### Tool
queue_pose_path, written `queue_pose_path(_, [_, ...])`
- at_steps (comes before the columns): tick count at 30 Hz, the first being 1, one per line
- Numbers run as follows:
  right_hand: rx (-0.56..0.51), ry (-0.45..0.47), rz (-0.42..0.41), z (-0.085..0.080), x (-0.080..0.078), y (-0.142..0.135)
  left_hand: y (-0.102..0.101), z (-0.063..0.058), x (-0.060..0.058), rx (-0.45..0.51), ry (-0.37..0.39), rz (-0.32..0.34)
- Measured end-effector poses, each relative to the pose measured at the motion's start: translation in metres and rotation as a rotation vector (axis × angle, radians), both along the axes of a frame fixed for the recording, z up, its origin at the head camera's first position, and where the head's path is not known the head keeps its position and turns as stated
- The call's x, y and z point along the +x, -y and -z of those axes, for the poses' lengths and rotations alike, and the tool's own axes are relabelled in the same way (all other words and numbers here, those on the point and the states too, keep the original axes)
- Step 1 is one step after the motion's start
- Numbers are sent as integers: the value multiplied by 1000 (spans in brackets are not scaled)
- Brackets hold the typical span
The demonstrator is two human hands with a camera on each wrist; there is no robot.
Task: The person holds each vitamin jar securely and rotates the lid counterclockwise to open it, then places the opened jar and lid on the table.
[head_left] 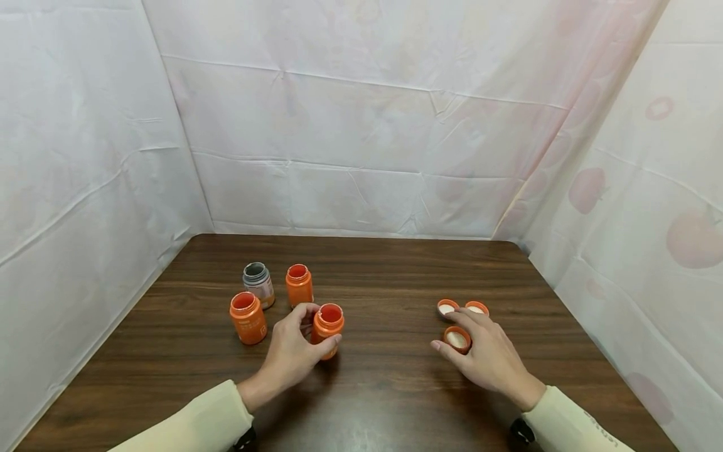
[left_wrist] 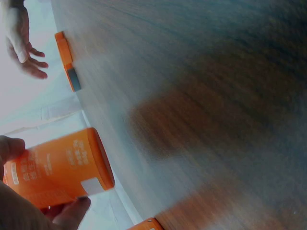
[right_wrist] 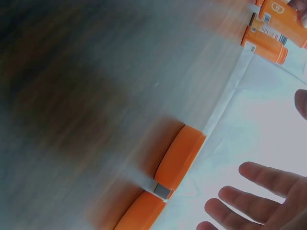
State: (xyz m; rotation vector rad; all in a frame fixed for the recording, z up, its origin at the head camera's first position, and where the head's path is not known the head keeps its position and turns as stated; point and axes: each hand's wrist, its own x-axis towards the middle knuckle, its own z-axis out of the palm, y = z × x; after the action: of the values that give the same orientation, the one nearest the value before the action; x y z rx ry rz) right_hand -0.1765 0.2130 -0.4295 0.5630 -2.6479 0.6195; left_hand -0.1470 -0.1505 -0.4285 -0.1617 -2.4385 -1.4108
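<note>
My left hand (head_left: 294, 348) grips an open-mouthed orange bottle (head_left: 328, 323) around its side, thumb at the front. In the left wrist view, the same bottle (left_wrist: 62, 167) shows white print and a pale label patch near its base; its reflection lies apart from it on the tabletop. My right hand (head_left: 488, 351) is spread over three caps, fingers apart and relaxed. The nearest is an orange cap (head_left: 457, 339), inside up with a whitish liner, between thumb and fingers. Behind it lie another cap (head_left: 447, 306) and an orange cap (head_left: 477, 307), partly covered by the fingers.
Left of the held bottle stand two more uncapped orange bottles, one near (head_left: 248, 319) and one farther back (head_left: 299, 285). A grey bottle (head_left: 258, 285) with an open mouth stands between them. White patterned sheets (head_left: 350, 125) wall the brown wooden table (head_left: 384, 376) at the back and sides.
</note>
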Motion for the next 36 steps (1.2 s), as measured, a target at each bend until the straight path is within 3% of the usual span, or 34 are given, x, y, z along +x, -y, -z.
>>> queue_pose_path(9, [-9, 13, -65, -2, 5, 6, 7, 0, -2, -52, -20, -83])
queue_pose_path(15, [17, 35, -152, -2, 10, 7, 13, 1, -5, -45, -31, -116])
queue_pose_path(25, [121, -6, -240, 0, 14, 11, 20, 0, -7, -34, 41, -162])
queue_pose_path(36, [144, 0, -269, 3, 20, 14, 27, 4, -12, -31, 69, -202])
